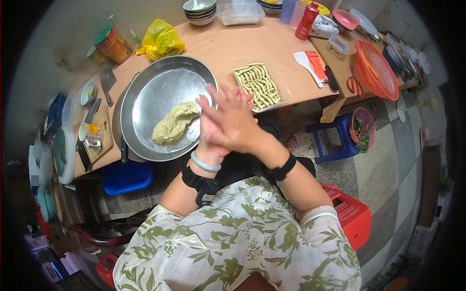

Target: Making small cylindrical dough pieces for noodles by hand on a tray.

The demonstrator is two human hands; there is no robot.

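Note:
My left hand [212, 132] and my right hand [235, 122] are pressed palm to palm, right over left, with fingers spread; whether anything lies between the palms is hidden. They are over the right rim of a wide round metal pan [160, 87]. Inside the pan, left of my hands, rests a lump of greenish-yellow dough [175, 123]. Just beyond my fingers, a clear plastic container [285, 95] holds rows of thin rolled dough pieces [260, 85]. A bangle and a black strap are on my left wrist, another black strap on my right.
A yellow plastic bag [162, 40] is behind the pan. On the right are a white rice paddle [307, 65], a red grater [316, 65], scissors [354, 84] and a red colander [376, 71]. A cutting board [105, 136] with a cup [90, 132] sits left. Stacked bowls [200, 12] stand behind.

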